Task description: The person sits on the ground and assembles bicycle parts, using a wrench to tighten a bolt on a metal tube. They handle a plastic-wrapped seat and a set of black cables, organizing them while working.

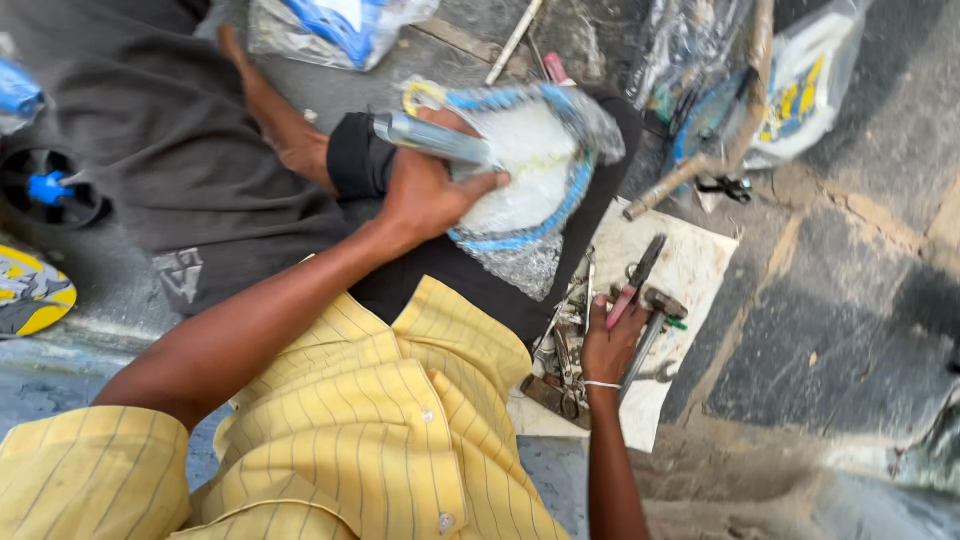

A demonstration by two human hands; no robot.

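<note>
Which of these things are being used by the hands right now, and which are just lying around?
In use:
left hand holding the plastic-wrapped bundle
right hand on the red-handled pliers

Lying about:
hammer
white sheet
plastic bags
black fan

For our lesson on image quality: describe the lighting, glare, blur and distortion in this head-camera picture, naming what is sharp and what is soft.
Head view: soft, even daylight with no hard shadows; glare on the plastic-wrapped bundle under the left hand; the right hand and the red-handled pliers read fairly sharp; the edges go soft, as at the yellow sleeve; the wide lens bends the scene at the borders.
</note>
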